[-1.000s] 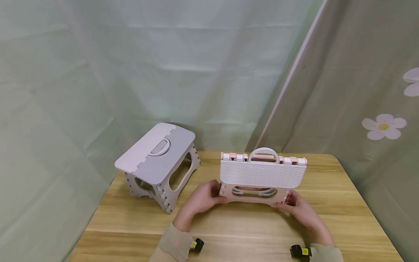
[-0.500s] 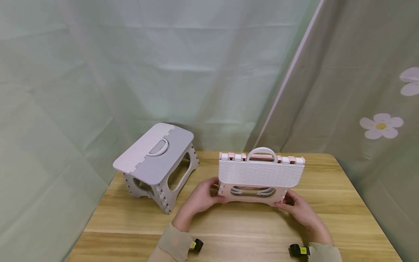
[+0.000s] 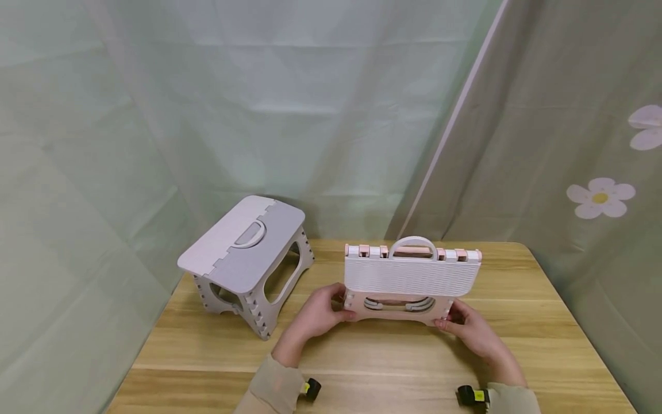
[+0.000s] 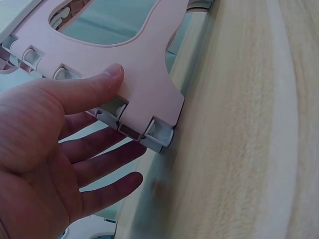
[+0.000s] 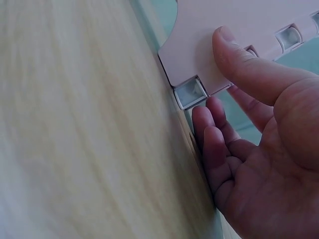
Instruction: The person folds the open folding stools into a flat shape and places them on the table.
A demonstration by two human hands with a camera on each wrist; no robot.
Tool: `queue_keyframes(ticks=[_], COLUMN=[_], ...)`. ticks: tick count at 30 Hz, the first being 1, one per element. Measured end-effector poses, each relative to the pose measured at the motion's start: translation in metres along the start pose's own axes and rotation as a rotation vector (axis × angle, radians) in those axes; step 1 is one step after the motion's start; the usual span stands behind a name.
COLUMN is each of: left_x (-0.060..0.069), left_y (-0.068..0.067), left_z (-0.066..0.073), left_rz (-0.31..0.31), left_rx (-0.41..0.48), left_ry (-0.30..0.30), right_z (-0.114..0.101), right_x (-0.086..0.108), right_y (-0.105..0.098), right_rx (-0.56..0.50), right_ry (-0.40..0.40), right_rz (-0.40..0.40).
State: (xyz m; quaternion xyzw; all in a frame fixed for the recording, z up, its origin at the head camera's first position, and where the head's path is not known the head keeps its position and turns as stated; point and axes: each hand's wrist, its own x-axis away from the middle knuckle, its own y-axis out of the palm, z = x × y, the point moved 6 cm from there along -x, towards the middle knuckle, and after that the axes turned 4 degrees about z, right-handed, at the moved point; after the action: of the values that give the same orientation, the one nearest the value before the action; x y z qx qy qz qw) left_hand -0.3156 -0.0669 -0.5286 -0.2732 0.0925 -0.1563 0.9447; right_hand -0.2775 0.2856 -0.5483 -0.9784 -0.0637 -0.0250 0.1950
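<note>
A pink and white folding stool (image 3: pixel 411 276) stands upright on the table, its ridged white panel hanging down in front and its white handle loop raised on top. My left hand (image 3: pixel 322 312) grips the lower left side of the stool; in the left wrist view, the left thumb presses the pink leg panel (image 4: pixel 144 64) and the fingers pass behind its edge. With my right hand (image 3: pixel 474 330) I hold the lower right corner. The right wrist view shows that thumb on the pink panel (image 5: pixel 199 45) and the fingers curled beside the foot.
A grey and white stool (image 3: pixel 269 247) stands unfolded on the left of the wooden table (image 3: pixel 383 368). Pale green curtain (image 3: pixel 310 115) hangs behind, with a darker flowered curtain (image 3: pixel 532 144) at the right.
The raised handle loop sits slightly lower in the head view. Both hands keep their places on the stool, and the view has shifted a little.
</note>
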Motion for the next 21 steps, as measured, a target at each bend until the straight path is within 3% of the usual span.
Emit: queue_keyframes(ticks=[21], left_x=[-0.0009], left_y=[0.0008], left_z=[-0.0011], left_rz=[-0.02], left_rx=[0.017], left_ry=[-0.028], right_z=[-0.0003], right_x=[-0.005], right_y=[-0.0002], right_rx=[-0.011], right_ry=[0.017], right_rz=[-0.036])
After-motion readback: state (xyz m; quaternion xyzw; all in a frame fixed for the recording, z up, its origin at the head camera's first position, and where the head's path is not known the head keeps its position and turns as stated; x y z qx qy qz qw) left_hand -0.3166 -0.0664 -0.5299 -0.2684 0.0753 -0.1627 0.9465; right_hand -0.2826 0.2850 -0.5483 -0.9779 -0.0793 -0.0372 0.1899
